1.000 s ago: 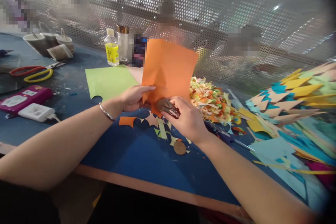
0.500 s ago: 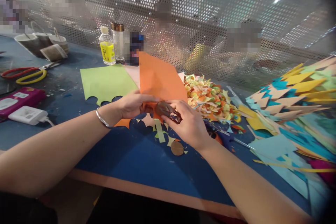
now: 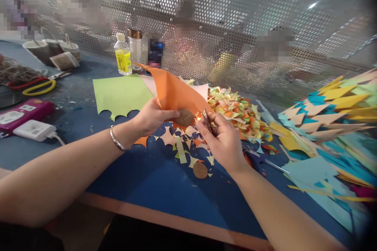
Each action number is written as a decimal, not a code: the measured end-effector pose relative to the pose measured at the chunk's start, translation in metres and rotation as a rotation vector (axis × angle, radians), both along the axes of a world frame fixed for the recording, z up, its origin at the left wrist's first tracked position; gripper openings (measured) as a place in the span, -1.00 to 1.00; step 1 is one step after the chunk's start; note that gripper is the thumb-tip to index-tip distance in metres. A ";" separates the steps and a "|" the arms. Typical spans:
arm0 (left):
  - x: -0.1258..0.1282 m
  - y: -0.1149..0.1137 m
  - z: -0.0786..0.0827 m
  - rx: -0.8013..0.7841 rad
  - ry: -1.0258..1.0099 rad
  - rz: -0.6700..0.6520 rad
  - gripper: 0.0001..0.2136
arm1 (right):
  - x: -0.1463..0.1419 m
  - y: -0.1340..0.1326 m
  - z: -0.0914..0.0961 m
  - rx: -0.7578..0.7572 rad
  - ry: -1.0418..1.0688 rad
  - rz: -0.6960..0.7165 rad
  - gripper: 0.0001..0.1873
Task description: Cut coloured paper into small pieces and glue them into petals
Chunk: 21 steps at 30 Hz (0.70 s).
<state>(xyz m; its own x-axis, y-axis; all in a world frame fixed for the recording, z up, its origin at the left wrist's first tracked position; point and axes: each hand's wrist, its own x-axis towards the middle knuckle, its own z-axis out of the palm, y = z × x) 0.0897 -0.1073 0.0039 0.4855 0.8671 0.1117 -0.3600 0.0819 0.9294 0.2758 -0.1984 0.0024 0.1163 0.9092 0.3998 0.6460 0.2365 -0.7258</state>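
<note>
My left hand (image 3: pixel 151 117) pinches an orange paper sheet (image 3: pixel 173 91) together with a brown round disc (image 3: pixel 184 117) pressed against the sheet's lower edge. The sheet leans back and away from me over the table. My right hand (image 3: pixel 224 141) is closed around a small dark tool, seemingly small scissors (image 3: pixel 208 120), its tip just right of the disc. Below both hands lie cut paper scraps (image 3: pixel 182 145) and a second brown disc (image 3: pixel 200 170) on the blue table (image 3: pixel 141 172).
A light green sheet (image 3: pixel 122 93) with scalloped cuts lies at left. Shredded coloured scraps (image 3: pixel 235 111) pile behind my hands; stacked coloured paper pieces (image 3: pixel 332 125) fill the right. Bottles (image 3: pixel 123 55), red-yellow scissors (image 3: pixel 35 84), a pink box (image 3: pixel 22 110), a white charger (image 3: pixel 34 130) sit at left.
The orange sheet has tipped from upright to leaning back and low. My right hand has come off the disc and drawn slightly right; my left thumb now holds the disc on the sheet.
</note>
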 end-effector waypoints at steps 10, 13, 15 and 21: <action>0.002 -0.009 0.009 0.074 0.038 0.035 -0.78 | -0.001 0.004 -0.003 -0.176 0.381 0.041 -0.69; 0.002 -0.011 0.008 0.108 0.069 0.037 -0.77 | -0.003 0.004 -0.001 -0.202 0.458 0.101 -0.70; 0.003 -0.013 0.008 0.125 0.086 0.037 -0.77 | -0.003 0.004 -0.002 -0.207 0.482 0.114 -0.69; 0.008 -0.021 0.014 -0.041 -0.032 0.006 -0.81 | -0.003 0.003 -0.002 -0.160 0.592 0.124 -0.73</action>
<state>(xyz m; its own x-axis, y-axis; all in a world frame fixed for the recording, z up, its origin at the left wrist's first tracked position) 0.0979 -0.1279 0.0181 0.4770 0.8741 0.0914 -0.3901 0.1174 0.9133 0.2725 -0.1953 0.0001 0.1660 0.9735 0.1574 0.0984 0.1425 -0.9849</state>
